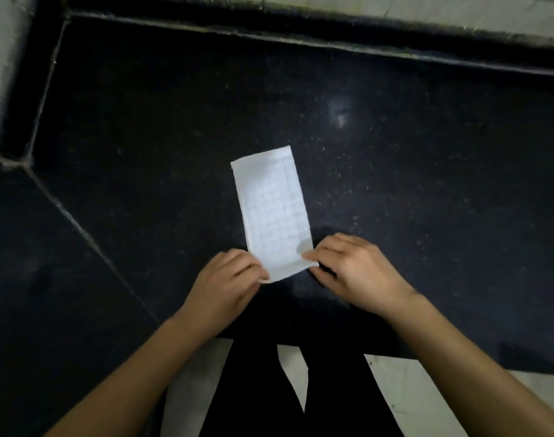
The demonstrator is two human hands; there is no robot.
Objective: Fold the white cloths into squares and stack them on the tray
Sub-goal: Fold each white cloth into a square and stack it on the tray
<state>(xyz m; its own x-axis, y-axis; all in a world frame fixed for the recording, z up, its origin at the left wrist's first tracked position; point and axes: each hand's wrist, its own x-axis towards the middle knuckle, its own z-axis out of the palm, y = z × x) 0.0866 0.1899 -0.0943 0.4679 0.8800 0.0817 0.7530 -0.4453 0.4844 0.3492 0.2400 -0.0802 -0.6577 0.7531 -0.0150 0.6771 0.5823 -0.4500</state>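
My left hand [230, 277] and right hand [352, 268] each pinch a near corner of the white cloth [274, 209], folded long on the dark tabletop [426, 171], forearms angled inward

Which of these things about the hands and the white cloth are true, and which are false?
1. The white cloth lies on a dark speckled counter. True.
2. The white cloth is already folded into a square. False: it is a long rectangle.
3. The left hand pinches the cloth's near left corner. True.
4. The right hand rests on the counter, away from the cloth. False: it pinches the near right corner.
5. The cloth shows a faint grid pattern. True.
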